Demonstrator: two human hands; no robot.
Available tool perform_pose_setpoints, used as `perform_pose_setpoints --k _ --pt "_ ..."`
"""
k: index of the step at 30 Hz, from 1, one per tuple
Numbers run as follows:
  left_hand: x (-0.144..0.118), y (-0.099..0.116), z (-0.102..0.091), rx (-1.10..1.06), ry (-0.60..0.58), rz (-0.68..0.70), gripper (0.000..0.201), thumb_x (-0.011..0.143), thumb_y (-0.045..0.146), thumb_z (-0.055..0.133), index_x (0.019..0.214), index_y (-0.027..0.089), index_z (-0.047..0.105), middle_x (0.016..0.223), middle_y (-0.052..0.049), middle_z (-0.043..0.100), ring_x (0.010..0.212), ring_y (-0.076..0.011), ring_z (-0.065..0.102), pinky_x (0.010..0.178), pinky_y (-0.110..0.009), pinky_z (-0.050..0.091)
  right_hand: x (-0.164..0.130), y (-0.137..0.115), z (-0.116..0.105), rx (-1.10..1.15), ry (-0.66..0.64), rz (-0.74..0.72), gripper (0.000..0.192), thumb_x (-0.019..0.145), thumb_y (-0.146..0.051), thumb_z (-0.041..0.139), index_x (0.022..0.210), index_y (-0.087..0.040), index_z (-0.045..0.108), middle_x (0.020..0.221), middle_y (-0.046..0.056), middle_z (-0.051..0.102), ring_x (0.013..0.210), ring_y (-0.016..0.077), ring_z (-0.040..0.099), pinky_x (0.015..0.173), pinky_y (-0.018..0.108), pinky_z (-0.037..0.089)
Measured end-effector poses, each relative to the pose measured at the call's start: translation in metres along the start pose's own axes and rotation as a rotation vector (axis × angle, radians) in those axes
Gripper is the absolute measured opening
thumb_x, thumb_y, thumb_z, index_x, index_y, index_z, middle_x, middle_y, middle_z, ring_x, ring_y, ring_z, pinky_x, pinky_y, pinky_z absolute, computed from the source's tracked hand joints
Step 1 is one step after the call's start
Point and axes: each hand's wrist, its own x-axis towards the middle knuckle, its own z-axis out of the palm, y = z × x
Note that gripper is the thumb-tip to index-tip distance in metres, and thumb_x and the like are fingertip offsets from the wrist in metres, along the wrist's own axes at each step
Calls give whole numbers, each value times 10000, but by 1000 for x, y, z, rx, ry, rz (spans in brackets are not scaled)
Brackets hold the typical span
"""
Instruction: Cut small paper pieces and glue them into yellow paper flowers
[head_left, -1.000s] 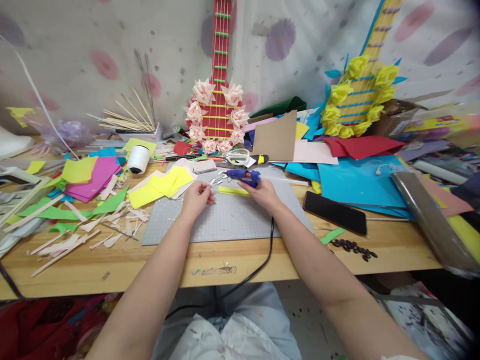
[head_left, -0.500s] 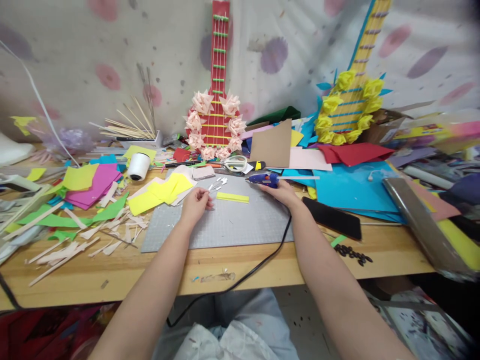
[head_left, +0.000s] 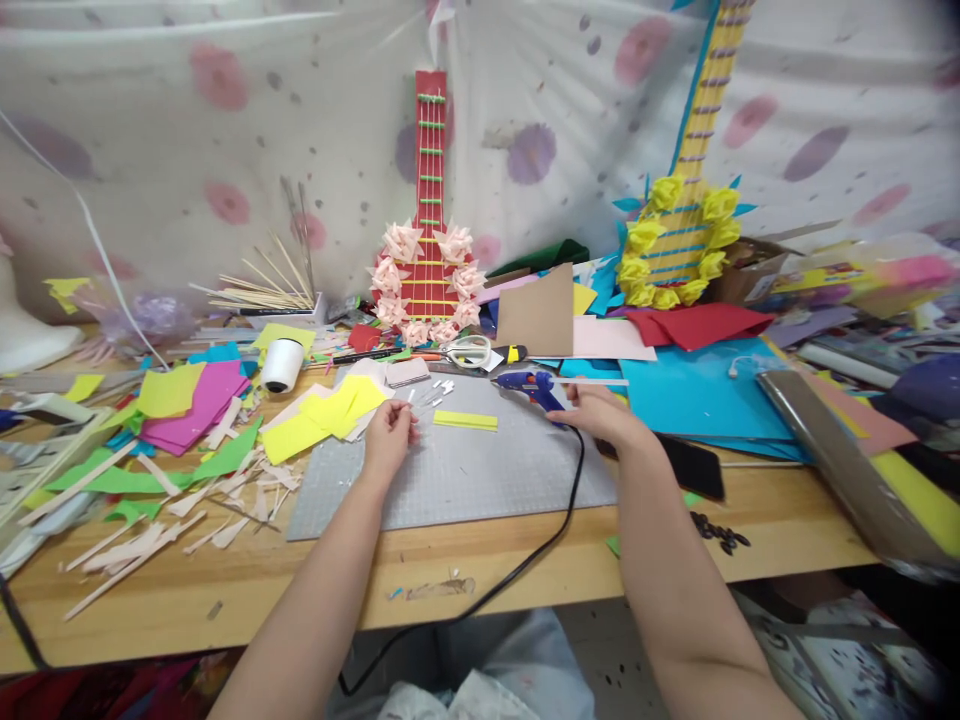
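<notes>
On the grey cutting mat (head_left: 480,480) the right hand (head_left: 600,415), fingers closed on the glue gun (head_left: 529,385), has moved it aside from the yellow strip (head_left: 465,420); the left hand (head_left: 390,440) pinches a small white piece, so gluing pauses

The right hand (head_left: 604,415) covers the glue gun (head_left: 525,383) handle, hiding its grip. The forearm hides most of the phone (head_left: 697,466). The small white scraps (head_left: 431,395) are too small to identify. The yellow guitar (head_left: 686,215) neck is cut off at the top edge.
</notes>
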Motion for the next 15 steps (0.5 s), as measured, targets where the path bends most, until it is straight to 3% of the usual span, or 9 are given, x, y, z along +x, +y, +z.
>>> perform_pose_setpoints --k 2,5,8,11,15 --pt "0 1 0 41 -16 11 199 738 361 500 817 180 482 660 28 549 442 -73 491 391 -186 360 -11 -5 -7 -57 -75 0 316 620 -484 634 721 -196 553 719 43 622 621 170 546 530 256 351" --pt "0 2 1 113 -29 56 156 754 333 479 811 188 481 658 32 545 433 -66 452 418 -191 343 -24 -30 -2 -36 -199 -186 191 698 -399 584 721 -213 541 672 17 613 586 153 530 520 252 325" --pt "-1 2 2 154 -28 87 138 755 320 475 804 192 495 652 29 551 444 -75 436 456 -204 348 -26 -68 20 84 -88 -419 136 748 -293 540 851 -207 556 834 37 634 721 154 562 607 249 367" --pt "-1 3 2 182 -15 103 128 750 310 483 795 193 511 659 17 568 510 -95 478 502 -208 364 -18 -100 46 57 22 -580 244 751 -183 508 993 -183 541 1019 78 612 913 178 550 753 275 386" --pt "-1 2 1 215 -8 111 123 756 302 478 796 195 522 668 10 580 575 -113 518 558 -221 390 -4 -118 65 -98 34 -620 293 763 -112 433 1030 -167 539 1007 104 621 940 214 545 747 301 391"
